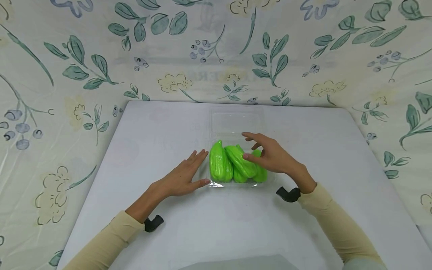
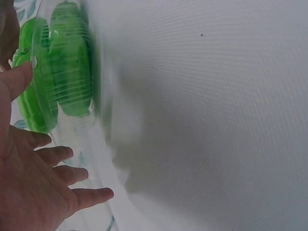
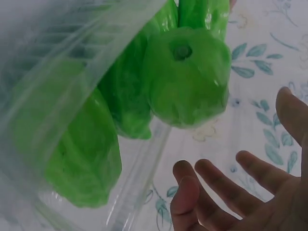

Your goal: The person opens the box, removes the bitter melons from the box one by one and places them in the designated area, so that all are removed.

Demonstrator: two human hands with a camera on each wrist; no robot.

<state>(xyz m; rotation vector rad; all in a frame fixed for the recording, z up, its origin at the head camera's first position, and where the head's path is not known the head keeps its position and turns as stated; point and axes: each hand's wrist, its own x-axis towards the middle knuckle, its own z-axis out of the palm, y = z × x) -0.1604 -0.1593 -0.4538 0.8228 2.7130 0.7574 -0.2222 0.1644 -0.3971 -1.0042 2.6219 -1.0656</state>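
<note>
Several glossy green peppers (image 1: 221,165) lie in a clear plastic clamshell box (image 1: 236,185), one propped slantwise on top of others. Its transparent lid (image 1: 237,122) is folded back flat on the far side. My left hand (image 1: 183,176) is at the box's left side, fingers straight and thumb at the near left corner; whether it touches cannot be told. Over the right part of the box hovers my right hand (image 1: 270,152), fingers loosely bent, holding nothing. In the right wrist view, one pepper (image 3: 187,77) sits higher than the rest, apart from the right hand (image 3: 245,197).
The box stands on a white table (image 1: 168,127), near the middle. Behind the table hangs a floral-patterned cloth (image 1: 219,56), which also shows along both sides. A black wrist mount (image 1: 153,224) is on the left arm, another mount (image 1: 288,194) on the right.
</note>
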